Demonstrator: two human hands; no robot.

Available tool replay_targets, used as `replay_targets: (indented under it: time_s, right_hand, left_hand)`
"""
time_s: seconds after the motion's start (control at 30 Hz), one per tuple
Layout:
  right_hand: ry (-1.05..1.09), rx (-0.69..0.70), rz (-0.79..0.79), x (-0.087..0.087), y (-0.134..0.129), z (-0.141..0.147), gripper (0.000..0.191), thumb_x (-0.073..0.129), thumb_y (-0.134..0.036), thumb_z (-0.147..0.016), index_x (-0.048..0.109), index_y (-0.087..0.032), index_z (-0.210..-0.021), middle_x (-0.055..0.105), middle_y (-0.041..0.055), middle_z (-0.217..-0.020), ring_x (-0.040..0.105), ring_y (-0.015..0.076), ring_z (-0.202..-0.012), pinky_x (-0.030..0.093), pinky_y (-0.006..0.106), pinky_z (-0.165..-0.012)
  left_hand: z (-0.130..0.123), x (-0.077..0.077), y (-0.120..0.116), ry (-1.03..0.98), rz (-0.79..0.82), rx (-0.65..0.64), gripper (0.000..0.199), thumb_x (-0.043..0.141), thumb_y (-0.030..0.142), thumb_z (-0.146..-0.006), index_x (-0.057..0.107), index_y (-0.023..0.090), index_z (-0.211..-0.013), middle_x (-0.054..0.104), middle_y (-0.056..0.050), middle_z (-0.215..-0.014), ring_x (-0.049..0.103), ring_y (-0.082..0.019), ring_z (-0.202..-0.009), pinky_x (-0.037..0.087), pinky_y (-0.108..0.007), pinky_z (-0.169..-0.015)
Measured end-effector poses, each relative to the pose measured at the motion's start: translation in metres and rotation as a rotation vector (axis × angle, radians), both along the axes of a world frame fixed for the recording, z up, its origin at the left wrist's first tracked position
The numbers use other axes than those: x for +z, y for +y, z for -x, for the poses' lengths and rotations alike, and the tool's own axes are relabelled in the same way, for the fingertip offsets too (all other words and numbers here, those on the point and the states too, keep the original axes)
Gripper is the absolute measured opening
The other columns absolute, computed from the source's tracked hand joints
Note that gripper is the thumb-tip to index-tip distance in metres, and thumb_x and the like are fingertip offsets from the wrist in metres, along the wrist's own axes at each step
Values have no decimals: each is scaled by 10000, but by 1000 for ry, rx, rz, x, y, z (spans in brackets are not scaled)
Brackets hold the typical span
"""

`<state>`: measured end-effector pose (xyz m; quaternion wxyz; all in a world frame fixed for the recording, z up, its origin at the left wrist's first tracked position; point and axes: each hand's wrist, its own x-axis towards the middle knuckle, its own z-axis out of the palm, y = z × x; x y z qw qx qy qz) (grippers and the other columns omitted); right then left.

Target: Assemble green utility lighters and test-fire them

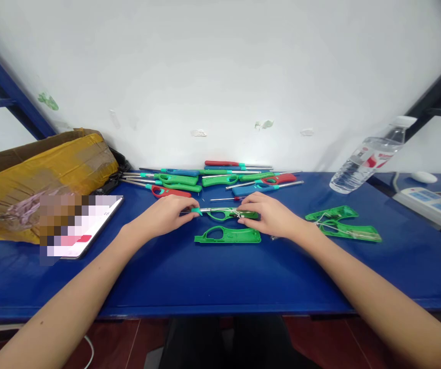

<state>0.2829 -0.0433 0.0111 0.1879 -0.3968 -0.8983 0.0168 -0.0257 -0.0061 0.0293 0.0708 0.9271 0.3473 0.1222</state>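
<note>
An opened green gas lighter lies across the middle of the blue table, its inner parts and wires showing. My left hand pinches its teal collar and metal tube end. On the handle end, my right hand has its fingers closed around the green shell and the part inside. Just below, on the table, rests a loose green half shell with its hollow side up. A screwdriver with a dark red handle lies behind the lighter, partly hidden by my right hand.
Several assembled lighters in red, green and blue lie along the wall. More opened green shells with wires lie at right. A water bottle and a power strip stand farther right. At left are a taped cardboard box and a phone.
</note>
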Motion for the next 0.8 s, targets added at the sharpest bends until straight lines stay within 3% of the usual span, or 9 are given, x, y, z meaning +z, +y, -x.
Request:
replay_targets:
  time_s: [0.2, 0.4, 0.63, 0.8]
  right_hand:
    - [12, 20, -6, -1, 1, 0, 261, 630, -332, -909, 739, -181, -1091, 706, 133, -1096, 630, 288, -1056, 534, 470, -905]
    - [31, 20, 11, -1, 2, 0, 233, 644, -284, -897, 746, -195, -1087, 715, 119, -1050, 622, 286, -1038, 535, 468, -893]
    - [33, 28, 2, -2, 3, 0, 228, 578, -237, -935, 758, -209, -1072, 724, 109, -1035, 638, 270, -1019, 547, 449, -870]
    - [37, 21, -10, -3, 3, 1, 234, 572, -241, -936, 764, -209, -1066, 724, 115, -1059, 658, 264, -996, 557, 438, -858]
  left_hand:
    - [-1, -8, 4, 1, -83, 34, 242, 508, 353, -966, 683, 214, -1058, 722, -46, -917, 660, -192, -788, 440, -264, -653]
    - [-1, -14, 8, 18, -67, 21, 271, 485, 339, -976, 693, 214, -1094, 722, -62, -942, 673, -213, -851, 483, -288, -715]
    - [-2, -18, 10, -18, -77, 41, 367, 445, 324, -976, 646, 203, -1258, 702, -108, -1129, 663, -251, -1006, 523, -358, -849]
    - [-1, -20, 11, -34, -75, 4, 353, 445, 321, -970, 681, 214, -1209, 699, -108, -1113, 653, -252, -1021, 526, -361, -874]
